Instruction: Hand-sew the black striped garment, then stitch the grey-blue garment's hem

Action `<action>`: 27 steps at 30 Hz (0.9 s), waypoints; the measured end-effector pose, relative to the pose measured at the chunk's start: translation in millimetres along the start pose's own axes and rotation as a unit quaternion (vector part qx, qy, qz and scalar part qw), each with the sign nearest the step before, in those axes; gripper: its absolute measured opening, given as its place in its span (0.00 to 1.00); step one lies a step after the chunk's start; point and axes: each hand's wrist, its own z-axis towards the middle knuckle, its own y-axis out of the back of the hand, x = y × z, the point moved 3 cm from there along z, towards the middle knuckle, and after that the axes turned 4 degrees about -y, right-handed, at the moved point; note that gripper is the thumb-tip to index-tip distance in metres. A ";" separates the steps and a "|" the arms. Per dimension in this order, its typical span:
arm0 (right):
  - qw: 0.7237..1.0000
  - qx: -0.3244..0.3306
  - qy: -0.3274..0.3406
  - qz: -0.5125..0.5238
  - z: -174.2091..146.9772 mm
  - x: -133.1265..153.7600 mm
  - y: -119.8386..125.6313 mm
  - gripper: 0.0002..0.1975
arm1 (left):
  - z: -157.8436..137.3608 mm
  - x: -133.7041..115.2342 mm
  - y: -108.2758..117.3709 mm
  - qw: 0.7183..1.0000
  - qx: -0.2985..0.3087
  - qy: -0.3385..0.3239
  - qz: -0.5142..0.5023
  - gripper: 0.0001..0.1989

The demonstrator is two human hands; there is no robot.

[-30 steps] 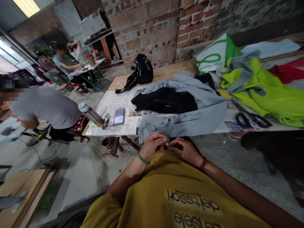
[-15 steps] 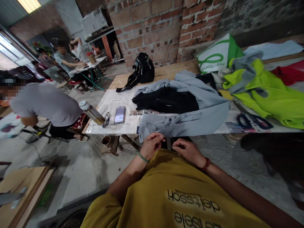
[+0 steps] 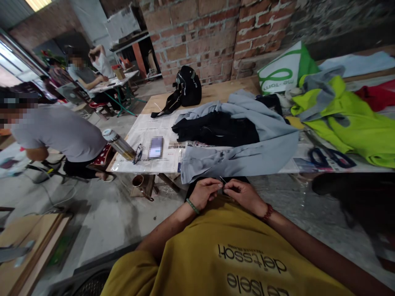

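Both of my hands meet in front of my stomach, just below the table's near edge. A thin, bright sliver that looks like a needle (image 3: pixel 222 179) rises from the fingertips of my right hand (image 3: pixel 243 195), which pinch it. My left hand (image 3: pixel 205 192) is closed too, thumb against forefinger, its tips almost touching those of the right. Whatever it pinches is too fine to make out. Just beyond the hands, a grey garment (image 3: pixel 228 160) lies spread on the table, with a black garment (image 3: pixel 219 129) on top of it.
On the paper-covered table (image 3: pixel 145 127) are a bottle (image 3: pixel 119 144), glasses (image 3: pixel 138 154), a phone (image 3: pixel 156 147), a black bag (image 3: pixel 189 86), blue-handled scissors (image 3: pixel 331 157), a yellow-green garment (image 3: pixel 345 119) and a green-white bag (image 3: pixel 286 70). A person in grey (image 3: pixel 61 129) sits at left.
My left hand has moved right and slightly down, closing the gap to my right hand. The right hand stays nearly in place with the needle.
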 end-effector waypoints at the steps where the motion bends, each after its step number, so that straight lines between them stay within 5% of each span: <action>1: 1.000 0.001 0.000 0.001 0.0 0.2 -0.2 0.09 | 0.4 0.3 0.1 1.000 -0.002 -0.002 -0.001 0.17; 18: 0.985 -0.070 -0.106 0.116 -0.6 -18.6 20.8 0.16 | 1.4 -5.8 14.7 0.995 -0.051 -0.030 -0.086 0.16; 27: 0.984 -0.144 0.030 0.097 -5.3 -5.7 27.9 0.20 | -3.1 -9.9 9.7 0.997 -0.053 -0.041 -0.041 0.15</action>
